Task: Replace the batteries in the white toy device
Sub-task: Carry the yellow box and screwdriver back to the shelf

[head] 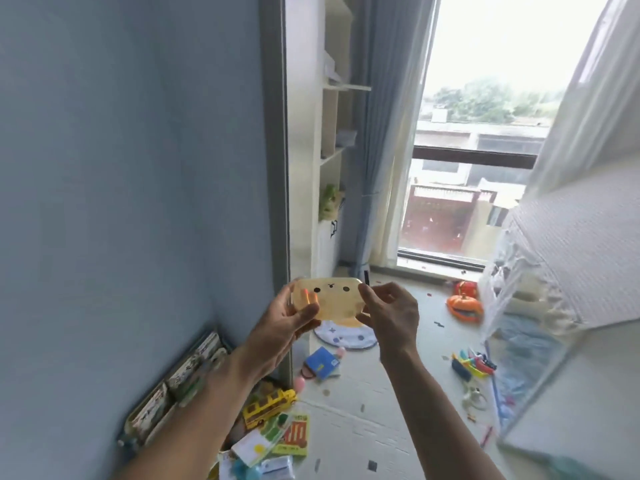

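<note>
I hold the white toy device [334, 301] up in front of me at chest height, its flat face toward the camera. The face is cream-white with two black dot eyes, a small mouth mark and an orange-pink patch at its left side. My left hand [289, 320] grips its left end, thumb across the front. On the right end, my right hand [389, 315] pinches the edge between thumb and fingers. No batteries or battery cover show from this side.
A blue wall is close on the left, with a row of books [180, 379] on the floor against it. Toys litter the floor: a yellow bus [268, 407], a blue booklet [322, 363], an orange toy [464, 304], coloured pens [474, 365]. A netted bed [571, 271] is on the right.
</note>
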